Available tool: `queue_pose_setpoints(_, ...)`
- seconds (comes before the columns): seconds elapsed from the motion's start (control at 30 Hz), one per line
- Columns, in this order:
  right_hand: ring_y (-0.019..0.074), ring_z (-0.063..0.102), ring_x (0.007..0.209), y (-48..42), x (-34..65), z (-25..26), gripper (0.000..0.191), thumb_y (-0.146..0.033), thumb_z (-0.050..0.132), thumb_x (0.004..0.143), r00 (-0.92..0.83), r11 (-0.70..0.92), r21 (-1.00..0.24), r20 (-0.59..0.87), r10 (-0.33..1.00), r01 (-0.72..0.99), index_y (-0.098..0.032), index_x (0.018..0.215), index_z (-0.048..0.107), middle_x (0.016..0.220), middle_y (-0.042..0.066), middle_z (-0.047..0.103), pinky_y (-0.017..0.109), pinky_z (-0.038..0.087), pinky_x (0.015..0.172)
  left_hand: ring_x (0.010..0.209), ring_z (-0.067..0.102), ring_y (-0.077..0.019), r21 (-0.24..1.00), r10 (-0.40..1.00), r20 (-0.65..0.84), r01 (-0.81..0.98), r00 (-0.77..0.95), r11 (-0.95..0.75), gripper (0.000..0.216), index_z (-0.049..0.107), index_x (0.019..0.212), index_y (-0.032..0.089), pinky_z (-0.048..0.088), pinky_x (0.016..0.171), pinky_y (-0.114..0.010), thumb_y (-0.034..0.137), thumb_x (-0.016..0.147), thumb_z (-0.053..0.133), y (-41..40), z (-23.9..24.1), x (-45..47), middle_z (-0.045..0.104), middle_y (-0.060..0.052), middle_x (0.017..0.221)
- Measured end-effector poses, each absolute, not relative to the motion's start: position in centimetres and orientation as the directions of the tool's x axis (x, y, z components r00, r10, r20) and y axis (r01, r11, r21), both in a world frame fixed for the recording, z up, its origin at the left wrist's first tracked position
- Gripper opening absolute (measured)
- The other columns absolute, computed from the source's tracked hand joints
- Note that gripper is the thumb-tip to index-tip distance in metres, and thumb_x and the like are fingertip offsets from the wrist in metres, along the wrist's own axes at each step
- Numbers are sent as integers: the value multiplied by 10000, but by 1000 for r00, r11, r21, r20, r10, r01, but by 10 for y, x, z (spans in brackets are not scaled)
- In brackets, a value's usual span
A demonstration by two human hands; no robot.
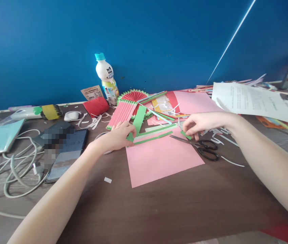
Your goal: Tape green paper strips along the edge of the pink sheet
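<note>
A pink sheet of paper (159, 161) lies on the dark table, with a narrow green paper strip (156, 137) along its far edge. Beyond that strip are paler green strips. My left hand (119, 135) is closed at the sheet's far left corner, a bit of green paper (130, 137) at its fingertips. A wider green strip (139, 118) slants away just beyond it. At the far right corner, my right hand (197, 124) has its fingers bent together on a small green paper piece (185, 135). Black-handled scissors (207, 149) lie beside it, blades over the sheet.
Pleated pink-and-green paper (122, 113) and a bottle (107, 79) stand near the blue wall. A phone (69, 156) and white cables (14, 169) are on the left. Printed paper (250, 100) and white paper scraps (228, 139) lie on the right.
</note>
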State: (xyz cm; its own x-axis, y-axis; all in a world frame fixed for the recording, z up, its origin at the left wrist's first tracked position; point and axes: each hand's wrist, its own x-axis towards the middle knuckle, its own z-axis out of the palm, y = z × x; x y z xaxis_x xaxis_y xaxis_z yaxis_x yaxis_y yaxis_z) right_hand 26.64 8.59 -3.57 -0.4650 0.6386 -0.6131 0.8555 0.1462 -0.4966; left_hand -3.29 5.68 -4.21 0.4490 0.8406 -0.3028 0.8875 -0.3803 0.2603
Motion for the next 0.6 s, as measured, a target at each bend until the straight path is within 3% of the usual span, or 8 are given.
queue_pose_setpoints(0.2,168,593,641,88,259,-44,83,-271,503,704,-441,232,-445,-456,773,865,-205,718,551,664,3,623,267,389,575,879,458,-206,253,843,-286,885,455,-392,160,508,850,204,360,804,-327,256,713,573,59,-45,-36,443,-27,964)
queue_pose_setpoints(0.37,163,541,685,89,256,-51,92,-289,515,693,-481,341,-380,-377,792,860,-212,724,554,770,10,594,261,371,589,890,467,-209,256,843,-276,881,461,-398,150,516,837,205,361,811,-322,267,711,567,61,-47,-39,455,-27,962)
queue_pose_setpoints(0.6,180,520,771,93,261,-57,117,-289,530,696,-547,358,-489,-326,771,795,-211,782,546,860,32,577,278,377,664,926,473,-227,291,830,-268,862,489,-415,135,544,821,212,368,816,-339,294,714,546,63,-49,-41,457,-30,953)
